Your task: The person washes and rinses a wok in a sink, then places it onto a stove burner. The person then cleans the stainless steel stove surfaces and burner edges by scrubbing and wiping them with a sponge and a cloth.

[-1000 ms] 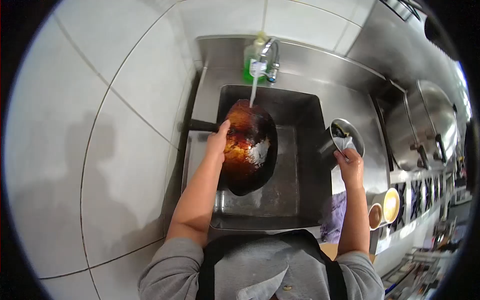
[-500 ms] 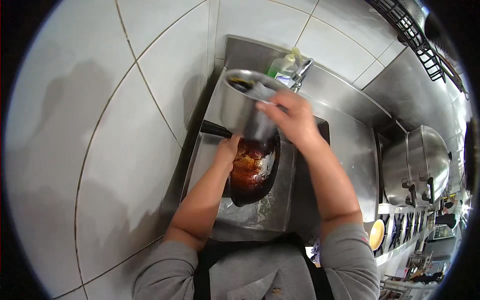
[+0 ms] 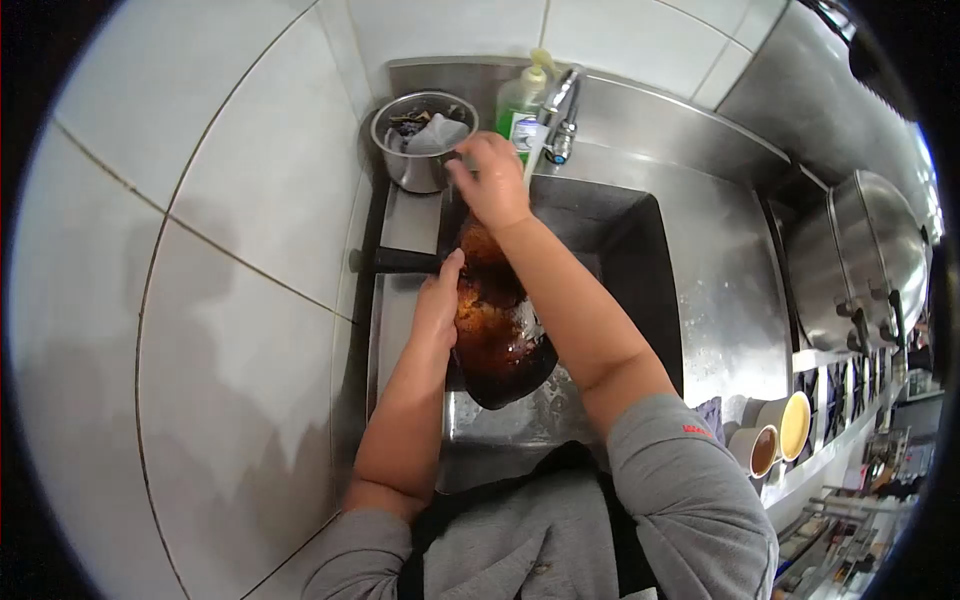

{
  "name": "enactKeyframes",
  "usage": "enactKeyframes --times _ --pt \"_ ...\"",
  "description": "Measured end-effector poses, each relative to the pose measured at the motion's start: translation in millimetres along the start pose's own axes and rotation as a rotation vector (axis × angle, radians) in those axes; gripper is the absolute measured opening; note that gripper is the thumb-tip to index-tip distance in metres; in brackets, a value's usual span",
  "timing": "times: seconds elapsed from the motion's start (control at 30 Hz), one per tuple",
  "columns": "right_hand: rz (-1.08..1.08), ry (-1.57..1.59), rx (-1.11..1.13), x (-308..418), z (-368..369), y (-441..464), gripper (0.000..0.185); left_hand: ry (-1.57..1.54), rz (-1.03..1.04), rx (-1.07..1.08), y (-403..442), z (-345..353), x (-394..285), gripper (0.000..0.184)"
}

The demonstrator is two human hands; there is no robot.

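A frying pan [image 3: 490, 320] with a scorched brown surface is tilted over the sink, its black handle [image 3: 400, 261] pointing left. My left hand [image 3: 437, 300] is closed on the pan's edge beside the handle. My right hand [image 3: 490, 180] is above the pan's far end, near a steel pot [image 3: 420, 172]. Its fingers are slightly blurred and bent but apart, with nothing visible in them. The pot stands at the back left corner, with dark scraps and a crumpled whitish piece inside.
Water runs from the faucet [image 3: 562, 125] into the sink basin [image 3: 640, 290]. A green soap bottle [image 3: 520, 110] stands by the faucet. A large lidded steel pot [image 3: 850, 260] and two containers of sauce, one yellow [image 3: 794, 427] and one brown [image 3: 763, 452], are at the right.
The steel pot has gone from my right hand to the back left corner. My right hand is now apart from it. The left hand still holds the pan, and water now runs.
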State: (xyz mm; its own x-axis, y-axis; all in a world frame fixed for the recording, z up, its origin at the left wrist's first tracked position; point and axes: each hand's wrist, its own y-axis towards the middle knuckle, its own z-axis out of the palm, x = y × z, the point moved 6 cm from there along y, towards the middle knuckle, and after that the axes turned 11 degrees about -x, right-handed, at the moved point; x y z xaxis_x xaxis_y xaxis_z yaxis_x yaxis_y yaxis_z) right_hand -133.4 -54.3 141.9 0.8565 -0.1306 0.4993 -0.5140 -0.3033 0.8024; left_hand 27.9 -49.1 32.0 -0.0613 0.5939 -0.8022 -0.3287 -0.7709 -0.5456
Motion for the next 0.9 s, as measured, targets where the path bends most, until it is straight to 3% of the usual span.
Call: enactKeyframes --times 0.03,0.07,0.1,0.13,0.17,0.23,0.27,0.3,0.33,0.37,0.43,0.5,0.53,0.57,0.6,0.67,0.7,0.73,0.8,0.9 --pt "0.177 0.045 0.044 -25.5 -5.2 -6.5 0.021 -0.024 -0.041 0.041 12.6 2.0 7.1 0.064" --pt "0.505 0.082 0.130 -58.0 -3.9 -16.6 0.024 -0.039 -0.093 0.097 23.4 7.3 16.8 0.067" --pt "0.731 0.192 0.076 -80.8 -10.6 -31.8 0.027 -0.066 -0.126 0.130 25.8 16.4 17.8 0.062" --pt "0.781 0.282 0.033 -131.3 17.3 -57.3 0.026 -0.035 -0.182 0.161 19.8 28.0 13.7 0.054" --pt "0.564 0.016 0.057 -101.7 -15.5 -53.3 0.024 -0.007 -0.167 0.180 27.1 37.8 16.3 0.046" --pt "0.573 -0.111 0.318 -72.9 -33.3 -61.3 0.024 0.052 -0.134 0.168 22.7 55.7 12.0 0.041" --pt "0.478 -0.140 0.329 -54.1 -42.2 -69.5 0.023 0.060 -0.175 0.222 30.7 60.6 20.0 0.043" --pt "0.181 -0.150 0.488 -30.9 -39.7 -83.2 0.019 0.010 -0.220 0.211 20.7 67.7 22.9 0.046" --pt "0.334 -0.121 0.415 -29.1 -34.0 -104.1 0.021 -0.008 -0.143 0.266 30.7 67.7 29.6 0.047" --pt "0.029 -0.165 0.052 0.9 -73.7 -109.2 0.026 -0.036 -0.061 0.315 42.5 67.1 34.3 0.048" --pt "0.044 -0.019 0.187 -12.7 -79.4 -109.1 0.032 0.012 -0.088 0.245 38.1 64.3 41.8 0.049" --pt "0.106 -0.263 0.484 -38.6 -87.6 -97.6 0.034 0.021 -0.068 0.143 15.7 61.1 40.1 0.049" --pt "0.277 -0.154 0.540 -69.7 -85.1 -93.1 0.035 0.033 -0.080 0.102 7.3 58.2 40.7 0.048" --pt "0.423 -0.135 0.452 -108.0 -80.2 -103.6 0.036 0.039 -0.087 0.056 4.4 52.9 38.4 0.047" --pt "0.475 0.097 0.470 -162.6 -59.4 -120.4 0.042 0.011 -0.113 0.119 12.7 48.1 44.8 0.046" --pt "0.636 0.210 0.343 -209.9 -72.7 -149.9 0.049 0.023 0.012 0.035 1.2 41.1 39.1 0.042" --pt "0.882 0.259 0.264 -223.7 -84.1 -171.7 0.054 0.030 0.057 0.003 -4.7 37.4 34.8 0.041" --pt "0.881 0.305 0.304 -217.2 -87.1 -193.5 0.054 0.001 0.080 0.033 -1.8 32.4 36.1 0.040" --pt "1.485 0.495 0.073 -213.0 -103.4 -259.1 0.064 -0.058 0.116 0.005 -8.6 21.7 37.4 0.038" --pt "1.833 0.815 0.039 -164.3 -107.0 -321.8 0.071 -0.111 0.176 -0.026 -9.5 5.2 38.3 0.037"
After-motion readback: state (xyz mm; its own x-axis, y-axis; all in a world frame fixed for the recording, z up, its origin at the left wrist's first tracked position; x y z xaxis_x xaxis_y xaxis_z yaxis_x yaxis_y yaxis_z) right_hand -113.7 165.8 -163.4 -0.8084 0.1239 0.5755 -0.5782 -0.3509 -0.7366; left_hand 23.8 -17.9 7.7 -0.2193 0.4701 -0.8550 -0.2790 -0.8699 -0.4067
